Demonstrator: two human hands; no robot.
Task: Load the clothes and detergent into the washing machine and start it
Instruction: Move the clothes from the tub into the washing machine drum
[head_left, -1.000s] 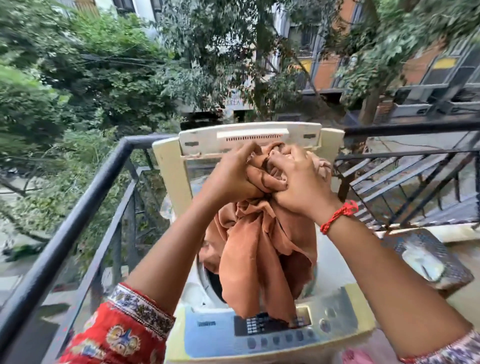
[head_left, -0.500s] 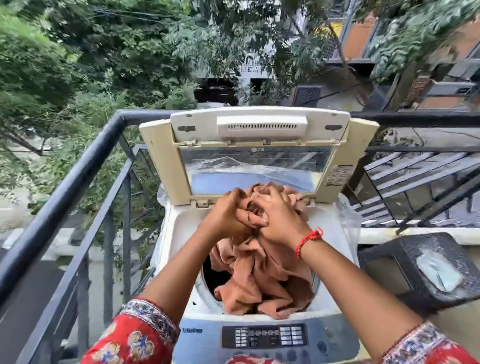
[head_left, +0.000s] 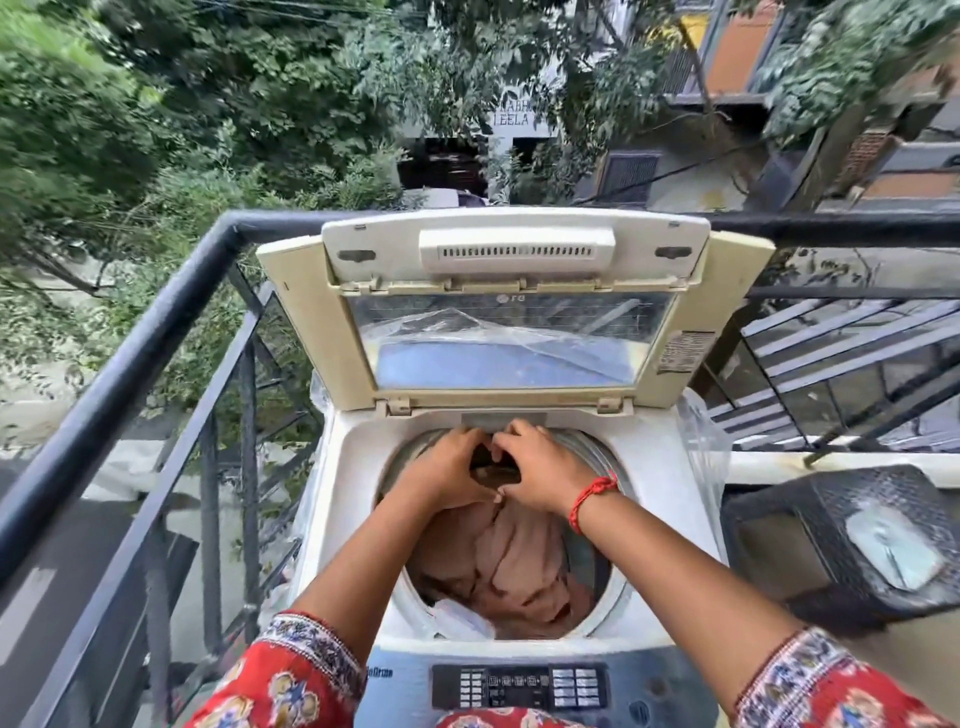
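Note:
A white top-loading washing machine (head_left: 660, 499) stands in front of me with its cream lid (head_left: 514, 254) raised upright. A brown cloth (head_left: 514, 566) lies bunched inside the drum, with a bit of white fabric (head_left: 457, 618) at its near left. My left hand (head_left: 447, 473) and my right hand (head_left: 540, 467) meet at the far side of the drum mouth, fingers curled on a dark fold of the brown cloth. A red thread circles my right wrist. The control panel (head_left: 519, 686) runs along the machine's near edge. No detergent is in view.
A black metal balcony railing (head_left: 156, 322) runs along the left and behind the machine. To the right stands a black woven stool (head_left: 831, 545) with a pale packet (head_left: 893, 545) on it. Clear plastic sheeting (head_left: 701, 447) hangs at the machine's right side.
Both hands have come down from lid height with the brown cloth. The cloth hung over the drum's rim before and now lies inside the drum.

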